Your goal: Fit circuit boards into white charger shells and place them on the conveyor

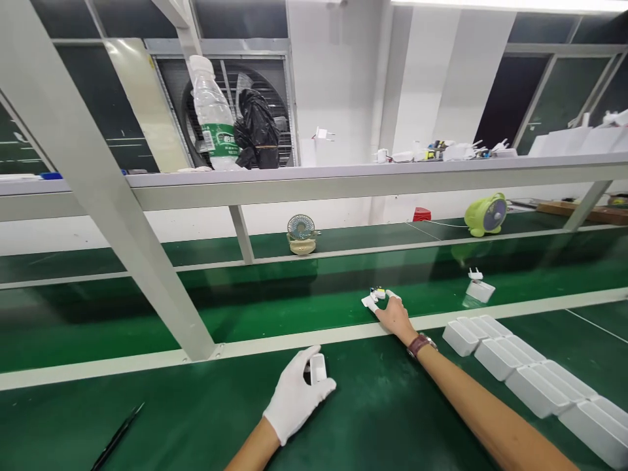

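My left hand [300, 390], in a white glove, is curled around a small white plastic housing [318, 368] just above the green bench. On the right, my right hand [394, 315] is stretched out over the green belt, with white covers on its fingertips. Its thumb and fingers close on a white charger part [377, 294] with small yellow and dark components on it. The fingers hide some of that part. Farther right on the belt lies a white charger [479, 288] with plug pins pointing up.
White housings [534, 379] stand in rows at the right. Black tweezers [118, 438] lie at the lower left. A slanted metal post [122, 216] crosses the left side. Overhead, a shelf [314, 190] carries a bottle [214, 118] and white parts. Two small fans [301, 234] sit behind the belt.
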`<state>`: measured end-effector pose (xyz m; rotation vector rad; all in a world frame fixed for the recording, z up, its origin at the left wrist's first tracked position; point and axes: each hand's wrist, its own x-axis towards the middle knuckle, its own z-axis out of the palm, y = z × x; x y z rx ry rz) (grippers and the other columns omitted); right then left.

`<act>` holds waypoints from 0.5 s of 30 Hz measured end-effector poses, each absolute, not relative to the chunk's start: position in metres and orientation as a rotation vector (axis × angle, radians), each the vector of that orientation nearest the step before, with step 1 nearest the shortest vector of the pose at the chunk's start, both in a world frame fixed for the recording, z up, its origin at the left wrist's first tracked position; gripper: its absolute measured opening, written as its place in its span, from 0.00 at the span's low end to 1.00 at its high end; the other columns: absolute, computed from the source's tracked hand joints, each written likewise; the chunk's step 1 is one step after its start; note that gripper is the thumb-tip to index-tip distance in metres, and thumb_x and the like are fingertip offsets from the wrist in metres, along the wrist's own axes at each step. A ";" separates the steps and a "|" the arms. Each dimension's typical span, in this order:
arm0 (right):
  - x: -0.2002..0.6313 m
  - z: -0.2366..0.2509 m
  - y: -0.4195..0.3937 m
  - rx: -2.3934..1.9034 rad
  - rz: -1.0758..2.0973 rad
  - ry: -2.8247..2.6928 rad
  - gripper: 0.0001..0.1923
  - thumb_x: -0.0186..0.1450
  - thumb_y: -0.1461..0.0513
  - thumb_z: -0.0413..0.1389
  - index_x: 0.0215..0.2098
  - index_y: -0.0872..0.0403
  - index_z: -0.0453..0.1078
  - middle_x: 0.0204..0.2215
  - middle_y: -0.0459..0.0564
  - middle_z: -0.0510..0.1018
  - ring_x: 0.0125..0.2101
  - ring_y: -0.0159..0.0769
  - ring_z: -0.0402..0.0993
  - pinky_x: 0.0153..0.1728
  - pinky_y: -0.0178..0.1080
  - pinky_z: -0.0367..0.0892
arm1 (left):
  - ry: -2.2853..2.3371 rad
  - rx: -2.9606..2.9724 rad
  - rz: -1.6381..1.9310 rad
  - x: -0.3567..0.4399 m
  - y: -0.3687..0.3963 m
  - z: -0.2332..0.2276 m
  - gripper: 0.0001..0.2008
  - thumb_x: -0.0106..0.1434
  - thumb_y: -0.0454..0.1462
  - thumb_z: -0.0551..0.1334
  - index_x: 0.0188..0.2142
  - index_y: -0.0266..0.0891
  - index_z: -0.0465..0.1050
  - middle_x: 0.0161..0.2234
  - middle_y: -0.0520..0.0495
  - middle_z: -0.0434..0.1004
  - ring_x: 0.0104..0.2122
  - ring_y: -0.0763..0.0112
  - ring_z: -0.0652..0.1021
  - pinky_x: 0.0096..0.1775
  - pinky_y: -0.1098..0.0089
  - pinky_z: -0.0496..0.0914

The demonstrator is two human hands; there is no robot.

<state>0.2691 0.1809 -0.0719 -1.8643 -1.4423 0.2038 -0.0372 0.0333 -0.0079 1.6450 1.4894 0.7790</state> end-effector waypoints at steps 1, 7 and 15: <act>0.263 -0.072 0.189 -1.880 0.213 -1.430 0.23 0.66 0.52 0.60 0.54 0.57 0.68 0.52 0.59 0.73 0.50 0.49 0.73 0.51 0.54 0.68 | 1.490 1.635 0.771 -0.037 0.032 -0.007 0.34 0.51 0.39 0.67 0.60 0.42 0.68 0.58 0.45 0.71 0.54 0.58 0.75 0.59 0.60 0.67; 0.226 -0.072 0.222 -1.860 0.264 -1.350 0.19 0.70 0.55 0.57 0.56 0.55 0.67 0.55 0.55 0.71 0.51 0.45 0.72 0.50 0.53 0.70 | 1.491 1.613 0.745 -0.037 0.030 -0.002 0.39 0.46 0.37 0.70 0.60 0.43 0.68 0.58 0.44 0.70 0.56 0.56 0.72 0.61 0.60 0.64; 0.209 -0.064 0.199 -1.459 0.529 -1.523 0.19 0.70 0.57 0.58 0.57 0.55 0.66 0.50 0.54 0.75 0.44 0.40 0.77 0.44 0.47 0.75 | 1.480 1.650 0.767 -0.040 0.033 -0.012 0.42 0.43 0.38 0.74 0.60 0.45 0.69 0.57 0.45 0.72 0.57 0.54 0.72 0.61 0.58 0.64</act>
